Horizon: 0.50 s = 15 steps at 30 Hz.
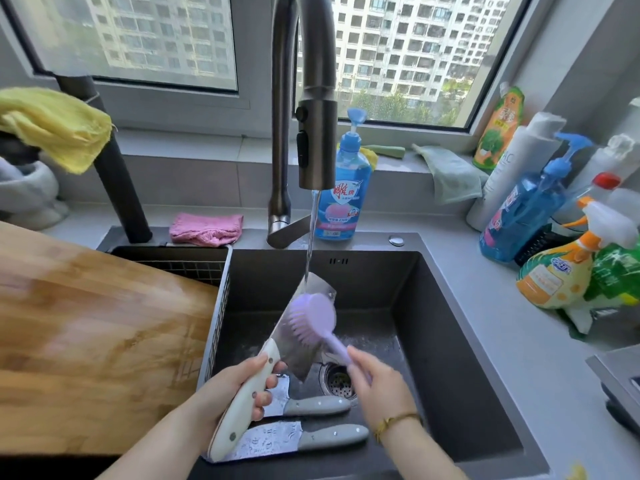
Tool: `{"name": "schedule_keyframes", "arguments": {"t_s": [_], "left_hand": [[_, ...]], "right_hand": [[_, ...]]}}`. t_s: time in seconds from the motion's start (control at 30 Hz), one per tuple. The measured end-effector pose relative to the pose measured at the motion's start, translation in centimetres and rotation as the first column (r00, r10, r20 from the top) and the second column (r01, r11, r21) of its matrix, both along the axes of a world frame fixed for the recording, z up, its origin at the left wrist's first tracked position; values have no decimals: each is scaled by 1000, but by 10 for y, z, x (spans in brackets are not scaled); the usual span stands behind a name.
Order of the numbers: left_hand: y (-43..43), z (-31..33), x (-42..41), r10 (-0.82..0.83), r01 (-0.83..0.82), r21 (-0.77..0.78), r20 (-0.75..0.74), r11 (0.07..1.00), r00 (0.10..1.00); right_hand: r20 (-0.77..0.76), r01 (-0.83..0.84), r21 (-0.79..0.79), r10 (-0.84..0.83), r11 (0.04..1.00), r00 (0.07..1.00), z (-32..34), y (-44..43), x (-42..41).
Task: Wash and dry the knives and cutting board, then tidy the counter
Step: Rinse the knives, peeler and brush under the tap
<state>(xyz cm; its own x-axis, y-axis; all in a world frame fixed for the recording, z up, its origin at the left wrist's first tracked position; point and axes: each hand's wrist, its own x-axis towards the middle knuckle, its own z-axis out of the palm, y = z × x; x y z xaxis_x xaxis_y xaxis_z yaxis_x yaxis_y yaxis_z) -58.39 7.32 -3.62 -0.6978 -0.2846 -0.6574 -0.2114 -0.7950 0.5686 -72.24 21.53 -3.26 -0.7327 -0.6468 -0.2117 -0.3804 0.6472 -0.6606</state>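
Observation:
My left hand (pixel 235 386) grips the white handle of a cleaver (pixel 298 344) held tilted over the dark sink (pixel 433 306). Water from the faucet (pixel 317 140) runs onto the blade's far end. My right hand (pixel 377 386) holds a purple dish brush (pixel 313 318) with its bristles against the blade. Two more knives with grey handles lie on the sink floor: one (pixel 311 405) beside the drain, the other (pixel 298 439) nearer me. A wooden cutting board (pixel 86 334) lies on the left, resting over the sink's wire basket (pixel 218 306).
A pink cloth (pixel 206 228) and a blue dish soap bottle (pixel 343 202) stand behind the sink. A yellow cloth (pixel 55 123) hangs at the upper left. Several spray and cleaner bottles (pixel 554 271) crowd the right counter. A green cloth (pixel 450 171) drapes off the windowsill.

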Motion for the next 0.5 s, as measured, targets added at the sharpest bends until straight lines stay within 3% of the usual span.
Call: {"name": "schedule_keyframes", "arguments": {"t_s": [0.07, 0.17, 0.23, 0.4, 0.5], "left_hand": [[4, -2, 0, -29, 29, -12, 10, 1000, 1000], [4, -6, -2, -3, 3, -16, 15, 1000, 1000], [1, -6, -3, 21, -20, -56, 20, 998, 1000], [-6, -4, 2, -51, 60, -211, 47, 976, 998], [-7, 0, 4, -108, 129, -270, 92, 954, 990]], "right_hand": [[29, 64, 7, -65, 998, 998, 0, -2, -11], [83, -89, 39, 85, 995, 993, 1, 5, -6], [153, -98, 4, 96, 995, 984, -1, 10, -6], [291, 194, -159, -142, 968, 946, 4, 30, -37], [236, 300, -197, -251, 934, 939, 13, 48, -62]]}}
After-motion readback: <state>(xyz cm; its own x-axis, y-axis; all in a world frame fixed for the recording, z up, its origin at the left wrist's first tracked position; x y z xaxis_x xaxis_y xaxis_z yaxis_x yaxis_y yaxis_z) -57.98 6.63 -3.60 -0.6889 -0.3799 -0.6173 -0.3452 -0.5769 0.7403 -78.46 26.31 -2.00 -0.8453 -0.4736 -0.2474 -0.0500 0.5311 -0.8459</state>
